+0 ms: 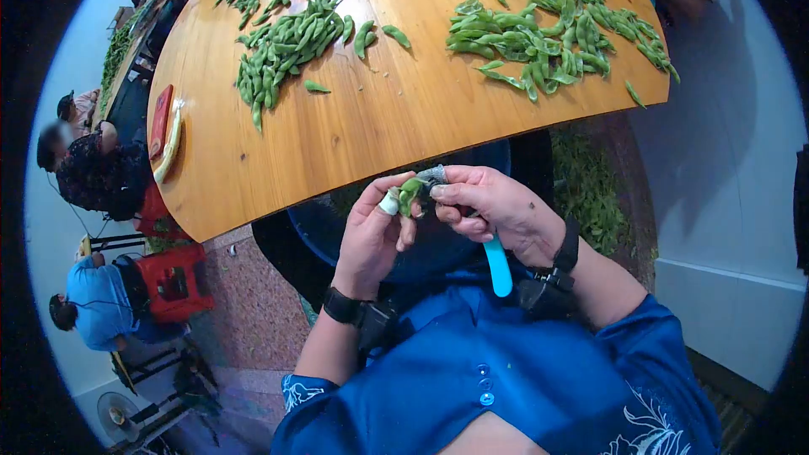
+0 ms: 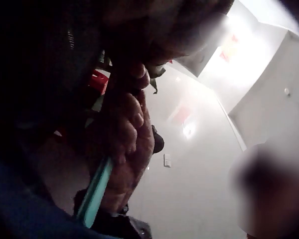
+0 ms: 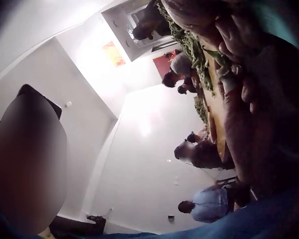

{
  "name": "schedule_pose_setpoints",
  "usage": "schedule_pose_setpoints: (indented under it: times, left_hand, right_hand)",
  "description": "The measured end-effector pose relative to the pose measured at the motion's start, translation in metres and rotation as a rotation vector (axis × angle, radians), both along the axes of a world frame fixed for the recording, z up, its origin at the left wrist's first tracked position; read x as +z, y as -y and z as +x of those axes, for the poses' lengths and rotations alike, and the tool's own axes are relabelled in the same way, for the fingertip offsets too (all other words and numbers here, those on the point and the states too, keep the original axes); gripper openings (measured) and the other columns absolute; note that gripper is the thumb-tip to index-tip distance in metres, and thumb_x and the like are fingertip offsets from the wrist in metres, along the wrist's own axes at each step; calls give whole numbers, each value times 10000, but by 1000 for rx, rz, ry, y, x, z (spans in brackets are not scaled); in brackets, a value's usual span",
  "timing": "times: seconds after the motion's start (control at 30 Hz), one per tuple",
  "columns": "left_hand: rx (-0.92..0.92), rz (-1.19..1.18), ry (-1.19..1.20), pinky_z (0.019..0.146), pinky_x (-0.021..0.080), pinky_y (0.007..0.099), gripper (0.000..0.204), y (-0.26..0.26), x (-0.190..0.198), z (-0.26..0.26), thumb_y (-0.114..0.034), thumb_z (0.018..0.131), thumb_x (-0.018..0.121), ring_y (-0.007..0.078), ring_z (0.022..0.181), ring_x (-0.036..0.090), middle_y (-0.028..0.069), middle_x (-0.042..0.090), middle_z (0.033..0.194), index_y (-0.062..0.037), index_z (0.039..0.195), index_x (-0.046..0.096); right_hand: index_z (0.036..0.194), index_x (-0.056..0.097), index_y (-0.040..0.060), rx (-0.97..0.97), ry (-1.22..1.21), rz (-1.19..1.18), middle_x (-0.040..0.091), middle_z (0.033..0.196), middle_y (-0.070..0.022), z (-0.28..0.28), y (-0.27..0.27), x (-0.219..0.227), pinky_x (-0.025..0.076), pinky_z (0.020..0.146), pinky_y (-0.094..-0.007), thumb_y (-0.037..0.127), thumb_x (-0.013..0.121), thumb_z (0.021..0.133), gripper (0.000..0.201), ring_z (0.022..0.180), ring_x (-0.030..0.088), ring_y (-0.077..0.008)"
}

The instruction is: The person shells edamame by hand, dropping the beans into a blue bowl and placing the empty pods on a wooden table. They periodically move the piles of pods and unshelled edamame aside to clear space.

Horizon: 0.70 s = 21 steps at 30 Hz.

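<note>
My left hand (image 1: 364, 232) pinches a green soybean pod (image 1: 409, 194) between thumb and fingers, just off the table's near edge. White tape (image 1: 388, 202) is wrapped round one of its digits. From the other side, the thumb and forefinger of my right hand (image 1: 497, 206) meet the pod, and a grey cover (image 1: 433, 175) sits on one fingertip. A tool with a turquoise handle (image 1: 498, 268) lies in the right hand's curled fingers; its working end is hidden. The handle (image 2: 97, 191) also shows in the left wrist view.
On the wooden table (image 1: 362, 135) lie a pile of plump pods (image 1: 286, 50) and flatter, opened-looking pods (image 1: 539, 38). A dark blue basin (image 1: 337, 244) is under my hands. Green husks (image 1: 590, 194) cover the floor at right. Other people sit at left.
</note>
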<state>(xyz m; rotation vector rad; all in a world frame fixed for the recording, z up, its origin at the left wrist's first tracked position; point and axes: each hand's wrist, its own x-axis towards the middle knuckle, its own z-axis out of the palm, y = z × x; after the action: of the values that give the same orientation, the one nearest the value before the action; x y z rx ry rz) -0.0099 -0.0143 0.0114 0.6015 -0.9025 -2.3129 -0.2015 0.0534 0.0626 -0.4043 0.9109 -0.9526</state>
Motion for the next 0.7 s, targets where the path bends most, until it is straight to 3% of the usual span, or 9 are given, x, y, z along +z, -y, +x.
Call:
schedule_pose_setpoints:
  times: [0.1, 0.17, 0.2, 0.27, 0.33, 0.5, 0.6, 0.67, 0.7]
  left_hand:
    - [-32, 152, -29, 495, 428, 192, 327, 3, -1, 0, -143, 970, 444, 109, 591, 547, 100, 605, 915, -19, 1270, 482]
    - [-38, 236, -20, 496, 427, 191, 328, 4, 7, -2, -125, 966, 432, 110, 593, 548, 101, 607, 923, -19, 1273, 480]
    - [-27, 160, 69, 489, 423, 187, 320, 3, 15, -4, -99, 951, 444, 100, 587, 540, 93, 609, 917, -16, 1258, 485]
    - [-9, 82, 157, 483, 418, 184, 314, -1, 19, -9, -74, 937, 456, 90, 582, 532, 85, 612, 911, -13, 1243, 490]
    - [65, -337, 414, 448, 398, 177, 317, -6, 19, -14, -85, 916, 536, 51, 538, 505, 56, 617, 916, -11, 1221, 486]
    - [182, -395, 413, 461, 376, 165, 194, -13, 23, -19, -75, 919, 528, 17, 557, 494, 17, 607, 808, -40, 1109, 530]
    - [220, -529, 455, 477, 384, 186, 128, -10, 14, -19, -79, 925, 500, 25, 575, 491, 15, 588, 750, -47, 1043, 537]
    - [397, -910, 545, 495, 392, 209, 109, -8, 8, -25, -40, 917, 457, 43, 589, 492, 21, 565, 717, -42, 994, 535]
    - [367, -823, 568, 505, 399, 227, 130, -8, 9, -26, -24, 908, 422, 58, 591, 495, 22, 550, 706, -38, 993, 519]
  right_hand:
    - [1042, 572, 57, 3, 68, 20, 503, 672, 52, -2, 1, -3, 285, 388, -134, 156, 494, 946, 159, 435, 372, 4]
    - [1047, 582, 54, 29, -86, 6, 508, 667, 54, -3, 2, -3, 292, 391, -138, 158, 500, 945, 168, 447, 389, 6]
    - [1047, 582, 54, 30, -88, 5, 508, 667, 54, -2, 3, -1, 292, 391, -138, 158, 500, 945, 168, 447, 389, 6]
    - [1019, 613, 84, 26, -373, -78, 507, 634, 63, 4, 2, 4, 317, 381, -161, 178, 503, 936, 167, 455, 420, -10]
    - [1040, 615, 86, 15, -352, -97, 503, 631, 65, 9, 0, 4, 320, 387, -163, 178, 508, 936, 176, 457, 420, -12]
    - [1096, 616, 82, -5, -352, -83, 502, 627, 68, 16, -2, 9, 329, 415, -168, 161, 522, 933, 204, 476, 418, -13]
    - [1101, 618, 68, -46, -328, -141, 506, 636, 70, 23, -1, 3, 339, 443, -174, 143, 526, 931, 207, 507, 427, -11]
    - [1086, 625, 48, -119, -348, -195, 528, 660, 67, 28, -1, -3, 365, 475, -184, 113, 532, 924, 198, 543, 452, -11]
    - [1086, 625, 48, -110, -349, -197, 528, 660, 67, 31, 0, -5, 365, 475, -184, 113, 532, 924, 198, 543, 452, -11]
